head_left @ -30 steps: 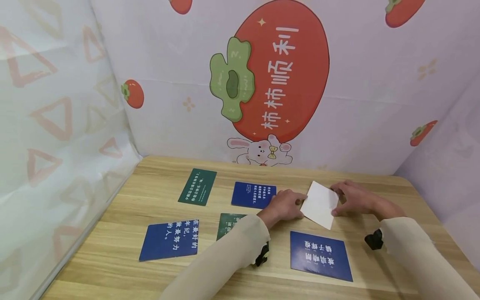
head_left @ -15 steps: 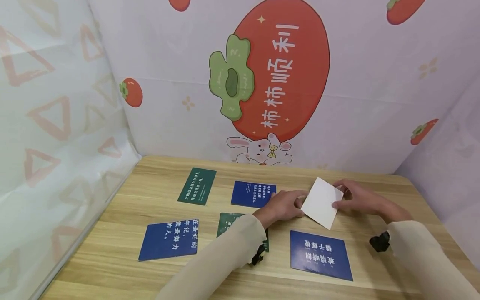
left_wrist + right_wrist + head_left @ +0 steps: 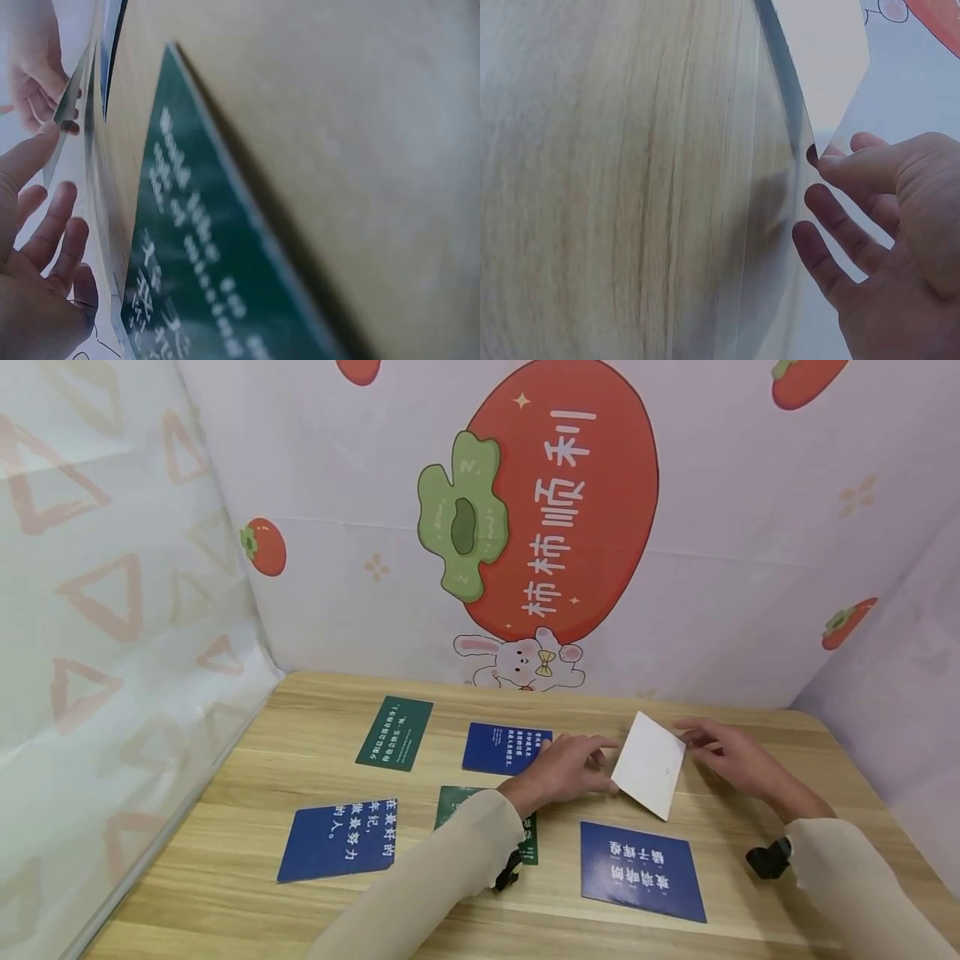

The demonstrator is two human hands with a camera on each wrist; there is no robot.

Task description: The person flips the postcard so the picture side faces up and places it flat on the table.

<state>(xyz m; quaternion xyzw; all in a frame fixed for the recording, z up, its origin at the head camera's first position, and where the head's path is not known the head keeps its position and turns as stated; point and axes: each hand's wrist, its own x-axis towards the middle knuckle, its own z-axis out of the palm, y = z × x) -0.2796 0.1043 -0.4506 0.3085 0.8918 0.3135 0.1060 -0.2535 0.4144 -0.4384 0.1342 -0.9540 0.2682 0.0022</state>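
Note:
A white-faced card (image 3: 647, 767) is raised at a slant above the right part of the table. My left hand (image 3: 564, 768) pinches its left edge near the lower corner, thumb at the corner; in the left wrist view that left hand (image 3: 45, 240) has its other fingers spread apart. At the opposite edge, my right hand (image 3: 738, 760) holds the card by the fingertips. The right wrist view has the right hand (image 3: 885, 210) with its thumb at a corner of the card (image 3: 829, 67) and two fingers off it. The card's underside is mostly hidden.
Nearer me lies a blue card (image 3: 641, 870). A green card (image 3: 457, 802) is partly under my left sleeve, and a blue card (image 3: 498, 747) lies behind it. Farther left are a green card (image 3: 395, 733) and another blue card (image 3: 339, 841). A printed backdrop (image 3: 337, 618) borders the wooden table.
The white card has tilted up, its face turning and its far corner rising. My right hand has shifted slightly right, its fingers now at the card's edge. The other cards have stayed put.

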